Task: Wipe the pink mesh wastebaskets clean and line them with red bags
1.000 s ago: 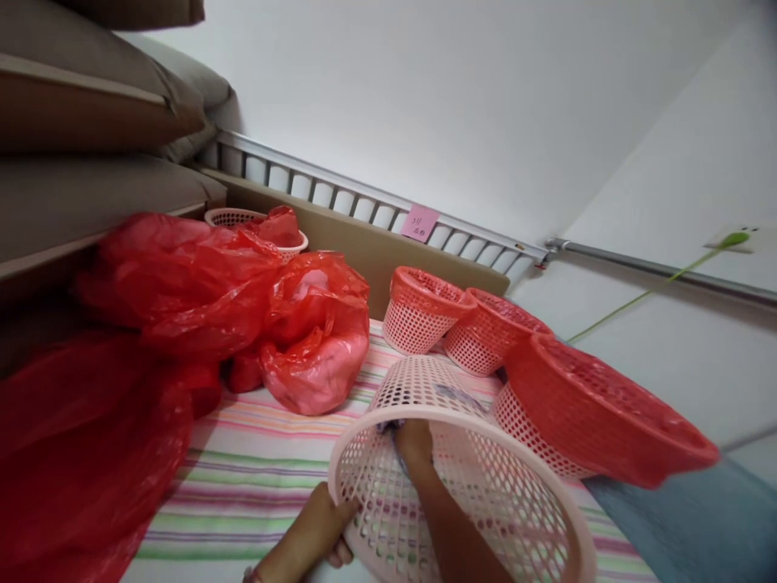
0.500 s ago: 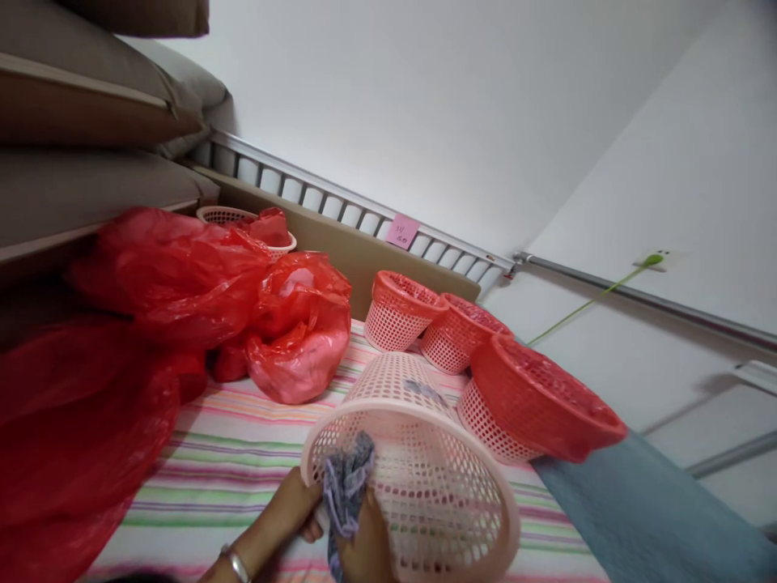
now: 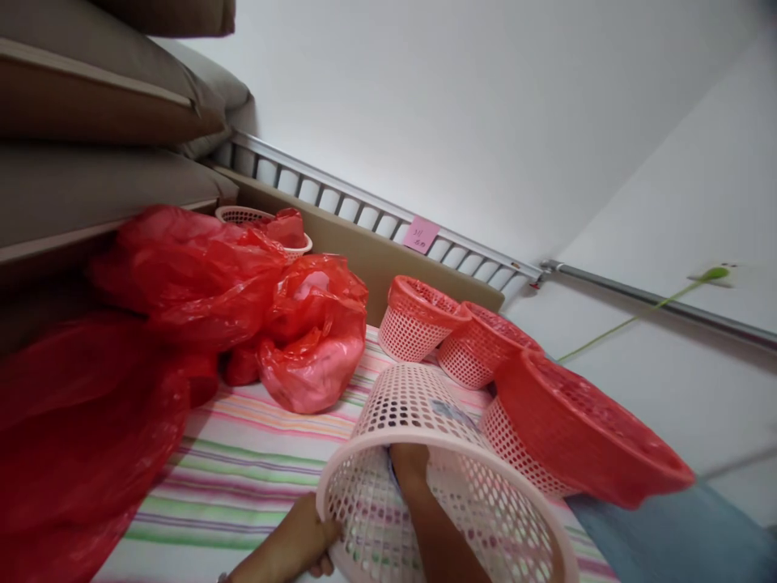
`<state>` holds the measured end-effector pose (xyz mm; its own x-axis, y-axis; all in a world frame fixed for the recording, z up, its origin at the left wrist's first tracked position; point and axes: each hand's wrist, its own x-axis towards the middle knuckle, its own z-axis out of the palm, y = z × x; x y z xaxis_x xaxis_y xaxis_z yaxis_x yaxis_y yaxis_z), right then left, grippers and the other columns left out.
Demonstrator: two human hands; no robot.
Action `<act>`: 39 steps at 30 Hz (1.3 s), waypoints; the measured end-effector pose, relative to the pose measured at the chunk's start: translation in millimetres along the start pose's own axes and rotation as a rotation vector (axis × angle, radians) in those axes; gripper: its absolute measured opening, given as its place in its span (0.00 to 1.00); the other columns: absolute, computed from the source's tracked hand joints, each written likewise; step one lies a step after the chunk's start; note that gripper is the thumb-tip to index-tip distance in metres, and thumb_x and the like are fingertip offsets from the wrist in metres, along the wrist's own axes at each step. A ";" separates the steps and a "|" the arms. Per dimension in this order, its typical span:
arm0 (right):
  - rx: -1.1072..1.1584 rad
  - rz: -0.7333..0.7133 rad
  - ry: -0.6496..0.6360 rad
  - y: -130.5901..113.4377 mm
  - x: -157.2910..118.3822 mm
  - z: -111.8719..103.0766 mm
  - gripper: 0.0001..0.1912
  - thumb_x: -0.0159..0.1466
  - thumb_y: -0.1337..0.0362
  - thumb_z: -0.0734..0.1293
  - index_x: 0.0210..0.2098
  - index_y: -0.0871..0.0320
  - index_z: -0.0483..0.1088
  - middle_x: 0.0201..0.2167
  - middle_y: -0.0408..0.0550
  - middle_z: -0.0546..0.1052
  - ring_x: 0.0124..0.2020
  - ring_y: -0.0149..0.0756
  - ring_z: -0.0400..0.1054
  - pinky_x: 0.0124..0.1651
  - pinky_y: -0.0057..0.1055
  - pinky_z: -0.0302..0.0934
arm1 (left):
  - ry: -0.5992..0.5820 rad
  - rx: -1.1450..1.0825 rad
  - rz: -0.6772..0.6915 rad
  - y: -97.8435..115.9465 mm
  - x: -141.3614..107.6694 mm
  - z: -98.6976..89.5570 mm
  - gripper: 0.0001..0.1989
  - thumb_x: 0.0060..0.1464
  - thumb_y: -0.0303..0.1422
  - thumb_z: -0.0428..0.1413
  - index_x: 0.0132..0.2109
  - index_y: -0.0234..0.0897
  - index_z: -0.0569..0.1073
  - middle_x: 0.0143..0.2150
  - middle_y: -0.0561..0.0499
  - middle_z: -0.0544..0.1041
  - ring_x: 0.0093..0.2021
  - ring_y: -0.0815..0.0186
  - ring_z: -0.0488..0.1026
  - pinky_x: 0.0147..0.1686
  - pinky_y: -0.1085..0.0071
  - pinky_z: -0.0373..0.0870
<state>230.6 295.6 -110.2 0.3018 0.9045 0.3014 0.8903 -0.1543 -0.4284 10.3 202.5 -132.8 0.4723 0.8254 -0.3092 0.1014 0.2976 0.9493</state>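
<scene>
Centrally, one pale pink basket (image 3: 401, 397), perforated, lying on its side on a striped cover (image 3: 243, 478). Long axis: from the wide mouth, facing the person, away to the narrow base, which tilts a little to the left. Small grey-blue patch on its upper wall.

Left hand (image 3: 303, 538): closed around the left edge of the mouth, thumb inside the rim; the nearer hand to that edge. Right hand (image 3: 409, 461): inside the basket, reached in through the mouth, its forearm running roughly along the basket's length and the hand close to the upper left wall. Fingers hidden behind the rim and mesh, so whether they are closed cannot be told; a sliver of blue-grey cloth (image 3: 393, 470) seems to show beside them.

Right of the basket: three baskets with red liners (image 3: 588, 413), standing in a row, the largest nearest the person. Left: crumpled red plastic bags (image 3: 194, 283), a pinkish content showing through one; another pale basket (image 3: 234, 213) partly behind them. Further back: a tan board (image 3: 358, 251), a metal rail (image 3: 340, 194) bearing a pink note (image 3: 421, 234). Far left: stacked cushions (image 3: 103, 186).
</scene>
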 end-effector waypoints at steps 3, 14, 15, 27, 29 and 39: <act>0.049 -0.023 -0.028 -4.6 8.1 2.8 0.18 0.60 0.62 0.57 0.43 0.59 0.74 0.41 0.55 0.77 0.47 0.46 0.69 0.48 0.37 0.62 | 0.046 0.044 0.091 14.3 -10.4 -12.7 0.12 0.48 0.35 0.54 0.35 0.32 0.77 0.25 0.49 0.78 0.21 0.66 0.73 0.19 0.75 0.65; 0.195 -0.121 -0.232 -17.2 13.2 14.5 0.17 0.57 0.58 0.62 0.43 0.57 0.74 0.45 0.50 0.76 0.54 0.40 0.65 0.58 0.36 0.55 | 0.138 0.066 0.211 8.9 -16.1 -22.4 0.21 0.56 0.47 0.47 0.40 0.33 0.71 0.29 0.47 0.78 0.27 0.61 0.75 0.28 0.68 0.72; 0.189 -0.104 -0.229 -22.4 13.1 14.7 0.17 0.57 0.59 0.62 0.43 0.58 0.74 0.45 0.51 0.76 0.54 0.42 0.65 0.57 0.37 0.55 | 0.122 0.036 0.159 2.1 -13.1 -19.0 0.23 0.55 0.50 0.47 0.39 0.33 0.70 0.25 0.49 0.76 0.22 0.63 0.73 0.23 0.70 0.70; 0.132 -0.145 -0.272 -45.0 -154.1 -2.3 0.23 0.42 0.73 0.63 0.36 0.50 0.73 0.35 0.45 0.76 0.39 0.44 0.71 0.43 0.34 0.62 | 0.115 -0.258 0.062 -11.8 -15.3 -2.7 0.29 0.44 0.56 0.54 0.40 0.32 0.68 0.23 0.48 0.77 0.19 0.64 0.75 0.17 0.74 0.71; 0.096 -0.138 -0.280 -39.0 -172.5 -5.3 0.25 0.39 0.74 0.63 0.36 0.49 0.74 0.35 0.45 0.76 0.39 0.45 0.71 0.43 0.34 0.62 | 0.068 -0.276 0.079 -3.5 -22.0 -1.9 0.28 0.49 0.55 0.51 0.42 0.32 0.68 0.26 0.47 0.79 0.21 0.64 0.75 0.17 0.75 0.71; 0.005 -0.011 -0.119 -62.4 -46.3 1.2 0.12 0.62 0.66 0.62 0.44 0.58 0.71 0.43 0.50 0.75 0.45 0.40 0.69 0.49 0.36 0.61 | 0.067 -0.230 0.084 -6.2 -22.6 -0.5 0.31 0.55 0.55 0.45 0.51 0.31 0.65 0.32 0.46 0.77 0.25 0.65 0.76 0.14 0.80 0.67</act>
<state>160.6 263.8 -98.4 0.2489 0.9469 0.2035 0.8918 -0.1421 -0.4295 -1.4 182.2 -131.8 0.4111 0.8794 -0.2401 -0.1413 0.3216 0.9363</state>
